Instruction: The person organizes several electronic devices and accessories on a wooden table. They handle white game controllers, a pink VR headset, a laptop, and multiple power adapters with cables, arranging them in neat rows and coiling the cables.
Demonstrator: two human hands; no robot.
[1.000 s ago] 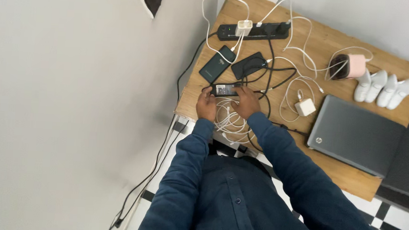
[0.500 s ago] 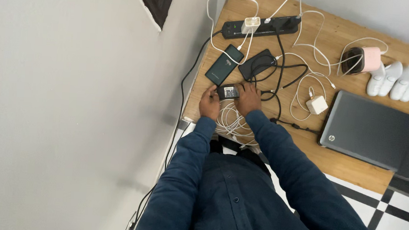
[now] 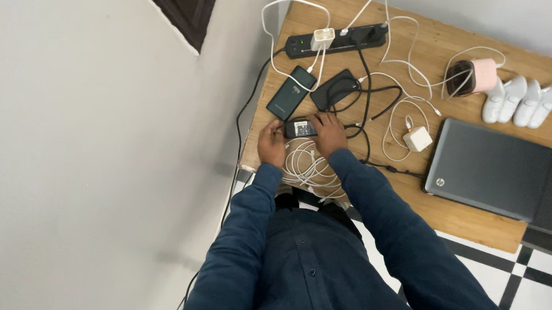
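While the small black power adapter [image 3: 300,128] lay near the front left edge of the wooden desk [image 3: 469,225], the left hand [image 3: 271,143] gripped its left end and the right hand [image 3: 330,132] held its right end, fingers curled on it. Just below it sat a coil of white cables [image 3: 307,168]; just above lay a dark green power bank [image 3: 290,93] and a black phone [image 3: 335,89], with a black power strip [image 3: 337,42] beyond. Well right sat a white charger cube [image 3: 417,139] and a closed grey laptop [image 3: 489,170].
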